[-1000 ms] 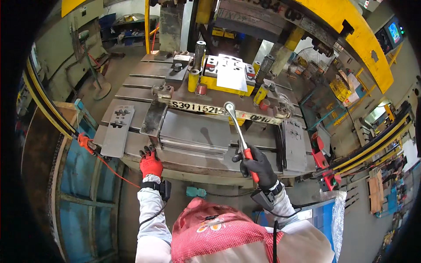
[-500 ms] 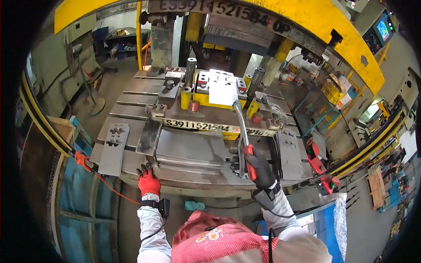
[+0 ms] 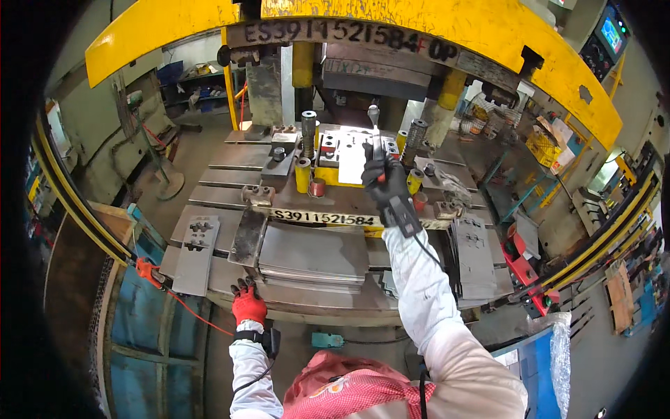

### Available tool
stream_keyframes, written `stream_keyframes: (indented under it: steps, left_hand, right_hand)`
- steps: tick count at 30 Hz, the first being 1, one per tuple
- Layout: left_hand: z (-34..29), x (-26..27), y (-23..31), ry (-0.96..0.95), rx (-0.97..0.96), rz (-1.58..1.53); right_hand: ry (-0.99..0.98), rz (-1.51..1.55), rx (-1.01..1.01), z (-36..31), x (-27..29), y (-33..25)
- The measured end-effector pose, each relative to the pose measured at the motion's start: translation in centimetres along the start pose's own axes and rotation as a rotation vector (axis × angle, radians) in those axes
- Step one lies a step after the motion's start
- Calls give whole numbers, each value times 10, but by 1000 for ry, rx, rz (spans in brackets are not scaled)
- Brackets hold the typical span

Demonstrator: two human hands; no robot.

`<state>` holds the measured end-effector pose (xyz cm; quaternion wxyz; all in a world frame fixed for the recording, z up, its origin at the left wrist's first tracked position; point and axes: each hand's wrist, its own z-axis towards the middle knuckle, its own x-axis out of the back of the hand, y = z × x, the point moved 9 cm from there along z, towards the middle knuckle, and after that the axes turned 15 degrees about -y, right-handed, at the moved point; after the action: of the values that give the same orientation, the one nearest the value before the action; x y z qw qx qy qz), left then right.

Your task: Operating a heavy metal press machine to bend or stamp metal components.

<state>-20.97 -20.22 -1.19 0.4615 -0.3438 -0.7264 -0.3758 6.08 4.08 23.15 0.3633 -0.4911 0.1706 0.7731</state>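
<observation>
- Above the far side of my slotted metal counter (image 3: 223, 175), a scuffed yellow beam (image 3: 391, 12) crosses the workshop, with a lit screen (image 3: 612, 35) at far right.
- My right grip (image 3: 385, 181), black-gloved, is clenched around the handle of a ratchet wrench (image 3: 377, 145), reached out past a lettered bar (image 3: 321, 218).
- The wrench points away from me, its round head at the far end, seen in front of a bright, pale sheet (image 3: 353, 166) on a yellow block (image 3: 326, 176); I cannot tell whether they touch.
- My left grip (image 3: 248, 305), red-gloved with dark fingertips, rests at the counter's near edge, fingers loose and spread.
- Near those fingers, grey metal sheets (image 3: 314, 253) lie stacked just right of a dark steel bracket (image 3: 248, 237).
- More grey plates lie to the left (image 3: 192, 269) and right (image 3: 477, 272).
- Dark ribbed posts (image 3: 416, 138) flank the block; a red cup (image 3: 318, 187) sits nearer me.
</observation>
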Motion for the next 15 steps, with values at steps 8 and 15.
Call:
stream_keyframes:
  steps: [8,15]
  left_hand:
    - [5,-6,-4,21,-4,40]
    - [0,2,2,57,-16,21]
  right_hand:
    - [-108,113,-12,27,-17,-22]
    - [-24,160,22,-30,26,-19]
